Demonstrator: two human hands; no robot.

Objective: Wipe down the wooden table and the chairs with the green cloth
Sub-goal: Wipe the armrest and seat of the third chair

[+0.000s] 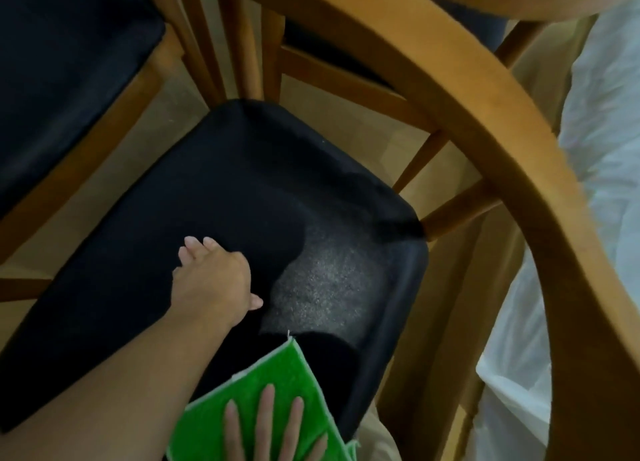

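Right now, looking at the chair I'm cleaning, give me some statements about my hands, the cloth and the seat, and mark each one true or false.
1. The right hand presses the green cloth with straight fingers. True.
2. The green cloth lies on the wooden table. False: it lies on the near edge of the black seat cushion.
3. The left hand rests on the black seat cushion. True.
4. The left hand grips a corner of the cloth. False: it holds nothing and lies apart from the cloth.
5. A pale dusty patch shows on the cushion, right of the left hand. True.
6. The chair frame is grey metal. False: it is light brown wood.
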